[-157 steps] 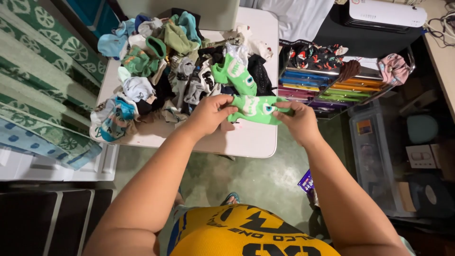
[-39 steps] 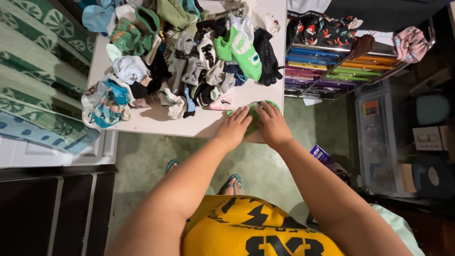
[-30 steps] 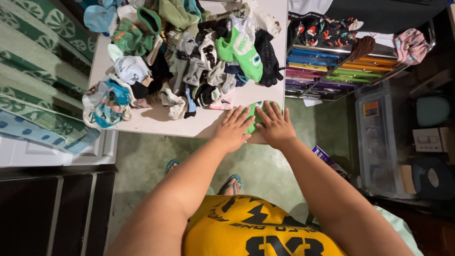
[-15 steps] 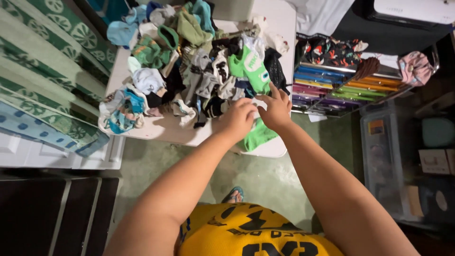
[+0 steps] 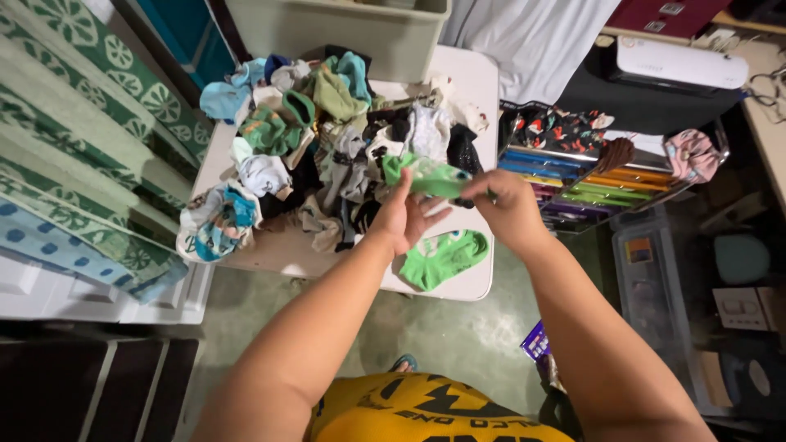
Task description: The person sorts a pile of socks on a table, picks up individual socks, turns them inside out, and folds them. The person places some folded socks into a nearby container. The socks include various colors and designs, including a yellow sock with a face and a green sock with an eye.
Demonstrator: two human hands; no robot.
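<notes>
A bright green sock (image 5: 430,176) was held stretched between both hands, up off the table and just over the near edge of the sock pile (image 5: 327,155). The left hand (image 5: 403,217) was cupped under one end with the fingers loosely curled and the thumb up against the fabric, while the right hand (image 5: 508,209) was pinched shut on the other end. A second green sock (image 5: 446,258), pretty clearly the match, was left lying flat on the white table (image 5: 471,90) near the front edge, just below the hands and not touched by either. So the step in hand looked like pairing: one sock laid out, its partner picked out of the heap and being pulled straight. For the next move, the held sock would probably need to be lowered and lined up toe to toe on the flat one, with care taken that nothing got nudged off that front edge, since the flat sock was sitting really close to it. The rest of the pile was still a jumble of grey, blue, black and green socks across the middle and back of the table. A pale bin (image 5: 336,29) was set behind it, a rack of coloured drawers (image 5: 589,176) off to the right, and green patterned fabric (image 5: 74,123) on the left.
</notes>
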